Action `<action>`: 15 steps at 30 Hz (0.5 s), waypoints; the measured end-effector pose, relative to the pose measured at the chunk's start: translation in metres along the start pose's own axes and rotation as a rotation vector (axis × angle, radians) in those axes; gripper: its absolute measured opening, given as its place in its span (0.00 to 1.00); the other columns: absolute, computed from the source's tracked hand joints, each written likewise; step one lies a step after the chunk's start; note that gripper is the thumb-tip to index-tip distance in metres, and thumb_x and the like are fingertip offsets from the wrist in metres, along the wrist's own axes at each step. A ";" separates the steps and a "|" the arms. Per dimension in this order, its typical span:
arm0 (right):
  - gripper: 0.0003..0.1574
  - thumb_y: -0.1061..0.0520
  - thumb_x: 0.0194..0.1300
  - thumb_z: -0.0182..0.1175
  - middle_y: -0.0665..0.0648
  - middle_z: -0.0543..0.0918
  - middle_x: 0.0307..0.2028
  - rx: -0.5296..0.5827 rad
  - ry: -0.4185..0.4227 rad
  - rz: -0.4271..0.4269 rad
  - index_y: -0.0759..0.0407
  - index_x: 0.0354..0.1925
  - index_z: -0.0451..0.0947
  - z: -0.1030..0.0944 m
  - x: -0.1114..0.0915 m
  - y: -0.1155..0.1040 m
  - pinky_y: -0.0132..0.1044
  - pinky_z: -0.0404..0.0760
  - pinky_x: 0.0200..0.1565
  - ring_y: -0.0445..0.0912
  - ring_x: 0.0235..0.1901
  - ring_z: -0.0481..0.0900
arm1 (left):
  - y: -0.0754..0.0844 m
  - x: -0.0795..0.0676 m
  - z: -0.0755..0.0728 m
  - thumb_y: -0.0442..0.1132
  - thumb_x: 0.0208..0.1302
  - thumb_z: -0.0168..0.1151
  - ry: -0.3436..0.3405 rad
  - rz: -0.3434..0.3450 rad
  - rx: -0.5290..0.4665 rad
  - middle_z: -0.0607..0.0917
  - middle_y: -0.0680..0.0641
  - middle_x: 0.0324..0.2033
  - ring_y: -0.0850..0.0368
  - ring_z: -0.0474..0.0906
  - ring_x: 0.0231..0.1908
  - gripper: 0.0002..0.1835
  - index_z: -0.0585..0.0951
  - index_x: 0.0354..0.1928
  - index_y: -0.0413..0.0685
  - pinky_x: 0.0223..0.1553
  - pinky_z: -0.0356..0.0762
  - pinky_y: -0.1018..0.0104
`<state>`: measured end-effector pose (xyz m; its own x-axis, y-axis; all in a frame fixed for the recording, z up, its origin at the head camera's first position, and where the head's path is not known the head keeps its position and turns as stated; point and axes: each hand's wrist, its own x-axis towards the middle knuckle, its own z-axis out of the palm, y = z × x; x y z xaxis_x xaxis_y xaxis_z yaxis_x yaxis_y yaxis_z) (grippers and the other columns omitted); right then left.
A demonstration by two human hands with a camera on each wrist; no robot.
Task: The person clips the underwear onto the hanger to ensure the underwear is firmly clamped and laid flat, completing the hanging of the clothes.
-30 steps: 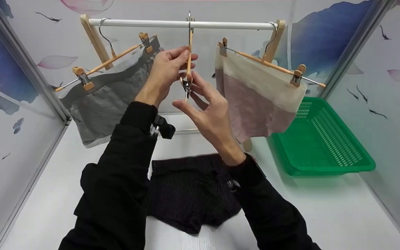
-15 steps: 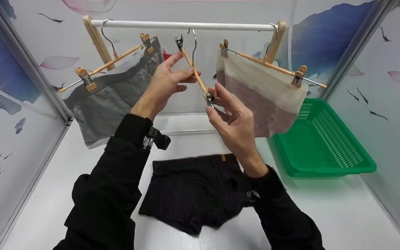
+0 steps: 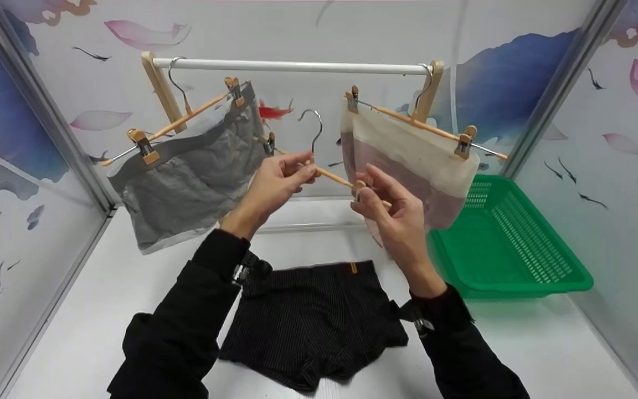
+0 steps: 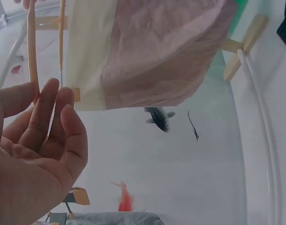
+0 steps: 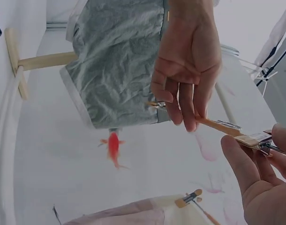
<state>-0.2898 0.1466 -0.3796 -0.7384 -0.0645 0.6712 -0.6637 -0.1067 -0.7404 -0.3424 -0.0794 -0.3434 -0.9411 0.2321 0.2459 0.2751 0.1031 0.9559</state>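
Note:
A wooden clip hanger (image 3: 334,176) with a metal hook hangs between both hands, off the rod. My left hand (image 3: 277,185) pinches its bar near the middle, just below the hook. At its right end, my right hand (image 3: 396,221) pinches the clip (image 5: 255,140) between thumb and fingers. The far clip shows beside the grey shorts, and no cloth is in either clip. Below the hands, black pinstriped shorts (image 3: 319,316) lie spread on the white table (image 3: 518,354), waistband toward the rack.
A rack's white rod (image 3: 297,66) crosses the back. Grey shorts (image 3: 186,177) hang at its left, cream-and-pink shorts (image 3: 418,158) at its right, each on a clip hanger. A green basket (image 3: 518,288) stands at right. Printed panels enclose the sides and back.
The hanger has come off the rod, lowered toward me, and turned from end-on to slanting across. My right hand has moved right with its clip end. The black shorts lie where they were.

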 end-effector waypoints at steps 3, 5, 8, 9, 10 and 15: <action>0.24 0.63 0.75 0.58 0.70 0.81 0.55 0.032 0.033 0.066 0.67 0.66 0.74 -0.008 -0.002 0.010 0.48 0.85 0.44 0.61 0.46 0.86 | -0.011 -0.007 0.007 0.35 0.74 0.60 -0.014 0.020 0.071 0.88 0.39 0.46 0.49 0.84 0.50 0.22 0.75 0.65 0.33 0.48 0.79 0.65; 0.23 0.61 0.75 0.58 0.70 0.82 0.53 0.092 0.053 0.128 0.68 0.64 0.75 -0.012 -0.001 0.017 0.48 0.84 0.44 0.59 0.45 0.87 | -0.015 -0.010 0.010 0.35 0.74 0.60 -0.035 0.030 0.118 0.87 0.39 0.48 0.49 0.82 0.54 0.23 0.74 0.67 0.32 0.54 0.78 0.62; 0.23 0.58 0.75 0.58 0.68 0.83 0.52 0.199 0.086 0.225 0.71 0.62 0.75 -0.017 -0.001 0.029 0.47 0.84 0.46 0.57 0.45 0.87 | -0.023 -0.014 0.011 0.35 0.75 0.59 -0.077 0.042 0.189 0.85 0.39 0.53 0.50 0.80 0.58 0.26 0.69 0.70 0.32 0.59 0.76 0.57; 0.23 0.58 0.75 0.58 0.68 0.83 0.52 0.233 0.096 0.254 0.72 0.61 0.75 -0.019 -0.001 0.033 0.47 0.84 0.46 0.57 0.45 0.88 | -0.025 -0.015 0.010 0.35 0.75 0.59 -0.091 0.044 0.209 0.84 0.38 0.55 0.49 0.79 0.60 0.27 0.67 0.72 0.33 0.60 0.75 0.56; 0.23 0.58 0.75 0.58 0.68 0.83 0.51 0.264 0.104 0.279 0.73 0.61 0.75 -0.020 -0.001 0.037 0.47 0.83 0.46 0.56 0.45 0.88 | -0.028 -0.017 0.009 0.36 0.75 0.58 -0.103 0.046 0.229 0.83 0.38 0.57 0.49 0.78 0.61 0.29 0.65 0.73 0.33 0.61 0.74 0.54; 0.27 0.58 0.76 0.57 0.67 0.83 0.53 0.365 0.126 0.395 0.74 0.65 0.69 -0.031 -0.005 0.057 0.46 0.84 0.46 0.53 0.44 0.88 | -0.044 -0.026 0.001 0.38 0.74 0.59 -0.054 0.094 0.451 0.86 0.40 0.51 0.48 0.82 0.54 0.29 0.67 0.73 0.36 0.56 0.78 0.53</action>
<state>-0.3280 0.1716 -0.4263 -0.9464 -0.0524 0.3186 -0.2651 -0.4373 -0.8593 -0.3298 -0.0889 -0.3919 -0.8995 0.3098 0.3081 0.4284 0.4867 0.7613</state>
